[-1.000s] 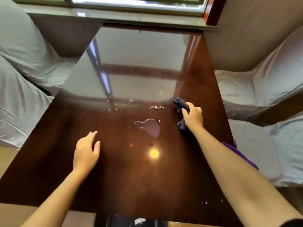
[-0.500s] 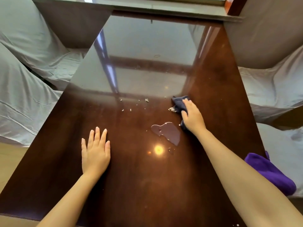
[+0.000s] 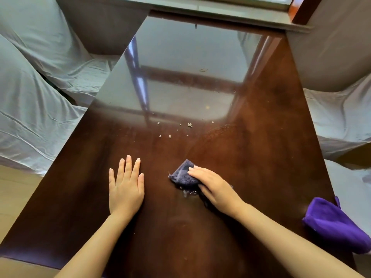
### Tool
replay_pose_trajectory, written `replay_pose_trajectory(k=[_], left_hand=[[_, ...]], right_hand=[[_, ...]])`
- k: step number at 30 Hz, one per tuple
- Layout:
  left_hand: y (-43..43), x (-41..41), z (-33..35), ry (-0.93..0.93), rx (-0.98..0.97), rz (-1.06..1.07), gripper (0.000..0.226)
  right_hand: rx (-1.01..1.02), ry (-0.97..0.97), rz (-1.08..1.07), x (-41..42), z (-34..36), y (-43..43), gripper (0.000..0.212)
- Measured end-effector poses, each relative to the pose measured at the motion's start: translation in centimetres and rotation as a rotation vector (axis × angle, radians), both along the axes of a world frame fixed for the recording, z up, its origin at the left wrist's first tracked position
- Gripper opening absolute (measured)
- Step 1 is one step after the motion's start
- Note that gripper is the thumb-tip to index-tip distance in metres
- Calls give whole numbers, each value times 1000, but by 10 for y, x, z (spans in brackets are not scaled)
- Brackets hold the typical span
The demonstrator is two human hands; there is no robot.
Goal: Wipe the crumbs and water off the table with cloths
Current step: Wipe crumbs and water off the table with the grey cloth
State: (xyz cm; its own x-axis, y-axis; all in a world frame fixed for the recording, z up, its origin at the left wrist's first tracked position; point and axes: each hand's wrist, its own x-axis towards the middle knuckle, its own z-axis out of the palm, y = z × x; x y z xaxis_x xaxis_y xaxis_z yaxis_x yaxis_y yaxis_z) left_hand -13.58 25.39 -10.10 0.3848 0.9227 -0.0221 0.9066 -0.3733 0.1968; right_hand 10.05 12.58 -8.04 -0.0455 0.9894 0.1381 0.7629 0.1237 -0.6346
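Right hand: the right hand (image 3: 215, 188) lay palm-down, fingers pressed flat on the small dark blue terry cloth (image 3: 183, 174), pinning it to the glossy dark brown wooden table (image 3: 261, 157). It was not a pinch grip but a flat press.

Change since a second ago: the hand and cloth had come from the far right of the spill toward the near middle of the table, straight across where the heart-shaped puddle had been.

Water: the puddle was gone as a shape. Only a small wet patch of leftover water (image 3: 188, 193) showed, touching the cloth's near edge, with a faint smeared arc on the varnish beyond.

Crumbs: the scattered pale crumbs (image 3: 189, 124) remained further out, well apart from the cloth. The little cluster nearest the cloth earlier was no longer seen; likely swept under it.

Left hand: the left hand (image 3: 126, 189) was open and empty, flat on the wood with fingers together, beside the cloth but not touching it; it had settled down from a raised pose.

Spare cloth: a bright purple folded microfibre cloth (image 3: 335, 225) sat unused at the table's right edge.

Reading: the water looked mostly taken up; a dab at the residue and a pass over the crumbs seemed to be left.
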Motion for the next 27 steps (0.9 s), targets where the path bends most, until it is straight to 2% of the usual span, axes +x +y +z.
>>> replay_pose_trajectory(k=[5, 10, 16, 19, 27], left_hand=[[-1, 0, 1, 1, 1, -1, 56], [-1, 1, 2, 9, 9, -1, 60], [-2, 2, 3, 26, 9, 5, 58], [-2, 2, 2, 15, 7, 3, 55], [-1, 2, 2, 36, 28, -10, 52]], right_hand=[[112, 268, -329, 16, 12, 10, 36], [204, 179, -625, 88, 29, 50, 34], [46, 102, -777, 140, 15, 99, 35], [-7, 64, -750, 134, 11, 126, 37], [-54, -36, -338, 82, 11, 196, 43]])
